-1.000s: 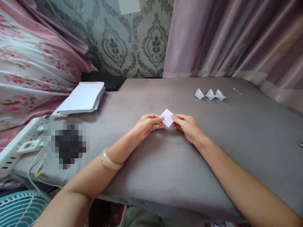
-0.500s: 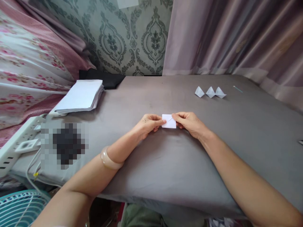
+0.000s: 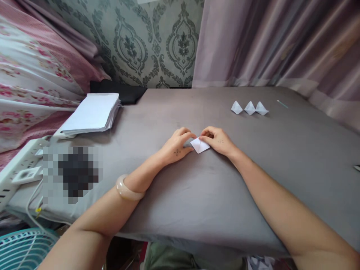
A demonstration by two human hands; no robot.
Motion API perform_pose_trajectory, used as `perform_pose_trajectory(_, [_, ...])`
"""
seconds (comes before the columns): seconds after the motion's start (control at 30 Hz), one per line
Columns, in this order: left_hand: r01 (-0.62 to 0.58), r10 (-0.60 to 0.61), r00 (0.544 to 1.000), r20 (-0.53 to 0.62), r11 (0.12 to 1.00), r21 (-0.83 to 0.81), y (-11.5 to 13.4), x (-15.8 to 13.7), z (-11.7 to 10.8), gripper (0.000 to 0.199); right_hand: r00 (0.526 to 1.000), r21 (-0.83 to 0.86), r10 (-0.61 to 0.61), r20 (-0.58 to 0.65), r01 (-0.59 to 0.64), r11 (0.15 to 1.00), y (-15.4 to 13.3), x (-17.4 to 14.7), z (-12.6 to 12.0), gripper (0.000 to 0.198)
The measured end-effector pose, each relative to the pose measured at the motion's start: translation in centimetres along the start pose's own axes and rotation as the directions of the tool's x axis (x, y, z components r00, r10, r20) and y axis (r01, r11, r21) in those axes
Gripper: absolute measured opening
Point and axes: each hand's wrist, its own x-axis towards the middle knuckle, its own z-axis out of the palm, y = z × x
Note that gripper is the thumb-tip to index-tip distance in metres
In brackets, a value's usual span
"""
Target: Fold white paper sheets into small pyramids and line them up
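Note:
A small folded white paper square (image 3: 200, 145) lies turned like a diamond on the grey cloth, creases showing on its face. My right hand (image 3: 218, 140) pinches its upper right side between thumb and fingers. At the paper's left corner, my left hand (image 3: 180, 145) has thumb and fingers spread apart around the edge, with no grip on it that I can see. Farther back on the right stand three folded white paper pieces (image 3: 250, 108) with pointed tops, in a row.
A thick stack of white paper (image 3: 91, 112) lies at the back left, before a black cloth (image 3: 118, 91). White power strips (image 3: 19, 165) with cables run along the left edge. A thin stick (image 3: 282, 104) lies at the back right. A teal fan (image 3: 26, 249) stands low at left.
The paper has been turned from square-on to a diamond position. My left hand has released its pinch and opened, while my right hand has shifted to the paper's top right side.

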Motion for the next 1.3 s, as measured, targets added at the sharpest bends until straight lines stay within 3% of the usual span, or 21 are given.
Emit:
perform_pose_trajectory(0.13, [-0.056, 0.053, 0.997, 0.057, 0.997, 0.056, -0.6, 0.5, 0.3, 0.018, 0.995, -0.214, -0.091, -0.040, 0.080, 0.974, 0.2, 0.0, 0.5, 0.015])
perform_pose_trajectory(0.23, [-0.043, 0.040, 0.995, 0.087, 0.998, 0.035, -0.7, 0.8, 0.4, 0.014, 0.984, -0.283, -0.174, -0.049, 0.153, 0.947, 0.3, -0.1, 0.7, 0.013])
perform_pose_trajectory(0.4, [-0.062, 0.058, 0.994, 0.094, 0.997, 0.035, -0.7, 0.9, 0.4, 0.018, 0.958, -0.348, -0.277, 0.068, 0.283, 0.894, -0.3, -1.5, 0.0, 0.020])
perform_pose_trajectory(0.57, [-0.081, 0.074, 0.991, 0.110, 0.995, 0.054, -0.8, 1.0, 0.5, 0.021, 0.953, -0.478, -0.250, 0.172, 0.303, 0.824, -1.7, -4.2, -0.5, 0.035])
perform_pose_trajectory(0.77, [-0.094, 0.087, 0.991, 0.105, 0.993, 0.070, -0.9, 1.0, 0.5, 0.025, 0.973, -0.663, -0.162, 0.162, 0.229, 0.712, -3.5, -5.6, 0.4, 0.030])
perform_pose_trajectory(0.93, [-0.036, 0.033, 0.998, 0.058, 0.998, 0.046, -0.8, 1.2, 0.6, 0.028, 0.992, -0.609, -0.119, 0.035, 0.116, 0.784, -3.0, -5.2, 0.9, 0.022])
perform_pose_trajectory(1.13, [0.202, -0.202, 0.979, -0.011, 0.979, 0.021, -0.3, 1.8, 1.0, 0.028, 0.986, -0.443, -0.086, -0.142, 0.015, 0.896, -1.8, -4.7, 1.3, 0.023])
perform_pose_trajectory(1.3, [0.288, -0.286, 0.958, -0.034, 0.957, 0.036, -0.2, 2.1, 1.3, 0.026, 0.968, -0.389, -0.020, -0.252, -0.083, 0.918, -1.5, -4.6, 1.5, 0.022])
